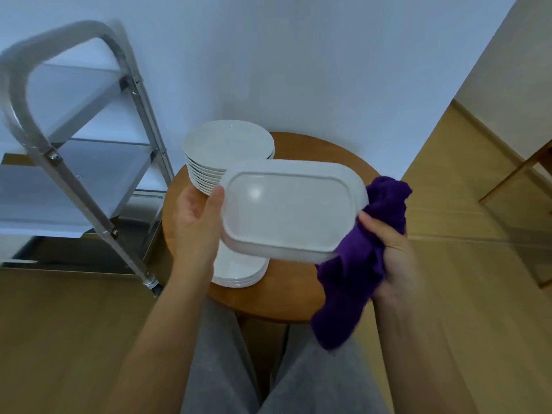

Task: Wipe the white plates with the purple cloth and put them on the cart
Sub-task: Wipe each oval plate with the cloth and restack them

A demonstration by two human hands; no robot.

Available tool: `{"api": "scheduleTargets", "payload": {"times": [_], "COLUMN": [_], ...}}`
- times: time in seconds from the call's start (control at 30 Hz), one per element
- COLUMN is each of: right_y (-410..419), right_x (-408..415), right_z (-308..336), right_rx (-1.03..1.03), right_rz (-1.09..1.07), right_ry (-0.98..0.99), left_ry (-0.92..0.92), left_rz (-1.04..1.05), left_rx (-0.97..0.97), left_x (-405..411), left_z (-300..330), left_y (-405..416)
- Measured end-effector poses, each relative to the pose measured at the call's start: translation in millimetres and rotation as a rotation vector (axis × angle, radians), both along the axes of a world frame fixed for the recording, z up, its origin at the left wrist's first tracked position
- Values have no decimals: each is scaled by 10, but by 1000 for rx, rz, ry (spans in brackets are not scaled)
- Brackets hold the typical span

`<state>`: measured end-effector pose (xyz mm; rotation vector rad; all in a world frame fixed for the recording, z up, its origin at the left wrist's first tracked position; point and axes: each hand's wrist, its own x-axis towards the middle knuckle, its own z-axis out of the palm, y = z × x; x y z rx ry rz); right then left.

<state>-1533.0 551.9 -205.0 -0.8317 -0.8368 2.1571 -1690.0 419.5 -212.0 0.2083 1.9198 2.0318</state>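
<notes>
I hold a white rectangular plate (289,209) upside down above the round wooden table (301,297). My left hand (198,222) grips its left edge, thumb on the underside. My right hand (391,252) grips the bunched purple cloth (358,264) against the plate's right edge. Under the held plate lies a short stack of rectangular white plates (242,271). A taller stack of rounder white plates (221,153) stands at the back of the table. The metal cart (80,138) with its shelves is to the left.
A white wall rises behind the table. Wooden floor surrounds it, and a wooden frame (519,171) stands at the right. The cart's caster (150,283) sits close to the table's left side. My grey-trousered legs (227,360) are below.
</notes>
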Motion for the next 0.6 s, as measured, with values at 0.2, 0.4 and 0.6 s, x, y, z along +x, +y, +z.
{"api": "scheduleTargets", "payload": {"times": [0.2,0.4,0.6], "right_y": [-36,-59,-316], "right_x": [-26,-168,-470], "right_z": [-191,-185,-112], "right_rx": [50,594,1134], "right_rz": [-92,-136,-50], "right_ry": [-223,-513,-566], "left_ry": [-267,72,191], "left_rz": [-234,-339,-395], "left_rx": [87,-116,-152], "left_x": [-45,185,313], "left_z": [-9,34,88], "left_y": [-48,-5,95]}}
